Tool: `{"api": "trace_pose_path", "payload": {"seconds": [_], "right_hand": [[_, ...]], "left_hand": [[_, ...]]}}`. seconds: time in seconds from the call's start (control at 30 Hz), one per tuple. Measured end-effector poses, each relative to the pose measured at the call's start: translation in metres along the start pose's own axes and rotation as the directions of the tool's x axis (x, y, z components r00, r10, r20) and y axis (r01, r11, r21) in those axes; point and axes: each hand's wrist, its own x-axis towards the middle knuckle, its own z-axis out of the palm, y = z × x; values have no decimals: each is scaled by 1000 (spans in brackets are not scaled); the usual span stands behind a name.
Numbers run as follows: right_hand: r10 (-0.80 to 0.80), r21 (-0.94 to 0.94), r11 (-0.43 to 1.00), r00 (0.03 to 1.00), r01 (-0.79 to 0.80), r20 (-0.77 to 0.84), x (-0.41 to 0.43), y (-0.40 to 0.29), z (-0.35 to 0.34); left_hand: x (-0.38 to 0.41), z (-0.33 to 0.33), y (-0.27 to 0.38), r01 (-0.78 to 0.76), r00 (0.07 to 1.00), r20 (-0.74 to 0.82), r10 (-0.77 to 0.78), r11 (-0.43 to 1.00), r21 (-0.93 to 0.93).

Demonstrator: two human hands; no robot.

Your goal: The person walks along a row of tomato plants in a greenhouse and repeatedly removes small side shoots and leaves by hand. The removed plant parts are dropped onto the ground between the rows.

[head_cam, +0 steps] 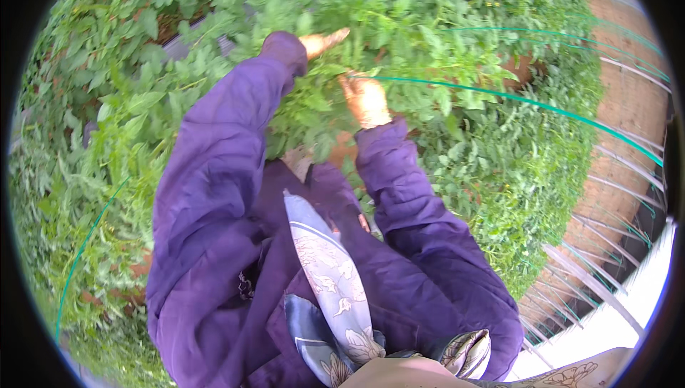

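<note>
Leafy green plants (321, 104), which look like tomato plants, fill the space before me. My left hand (324, 43) reaches into the upper foliage with its fingers stretched forward; leaves lie around it, and whether it holds a stem cannot be made out. Lower and to the right, my right hand (365, 100) has its fingers bent together on the end part of a green twine (460, 86), which runs off to the right rim. Purple sleeves cover both arms.
More green lines (88, 238) hang at the left. On the right, bare brown soil (615, 104) borders the plants, with several pale poles (594, 286) and a white sheet (637, 307) beyond. Dark-grey ground cover (184, 45) shows through leaves. A patterned scarf (332, 270) hangs from my neck.
</note>
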Motion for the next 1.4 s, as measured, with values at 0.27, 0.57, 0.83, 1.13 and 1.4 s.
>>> {"api": "trace_pose_path", "payload": {"seconds": [0.27, 0.57, 0.83, 1.13, 1.4], "right_hand": [[408, 415, 834, 913, -362, -25, -29, 41, 7], [-24, 149, 989, 977, -8, 213, -32, 0, -43], [77, 296, 952, 997, -72, -6, -75, 155, -201], [8, 689, 724, 999, -39, 48, -36, 321, -300], [-340, 453, 843, 940, 291, 29, 74, 334, -331]], "left_hand": [[-29, 18, -45, -17, 998, -10, 67, 111, -994], [-46, 33, -145, -433, 897, -422, -136, -471, -769], [-144, 97, -2, -320, 31, -978, 205, 929, 184], [16, 265, 189, -351, 817, -515, 257, 932, -91], [198, 258, 160, -17, 523, -852, -23, 999, -37]]}}
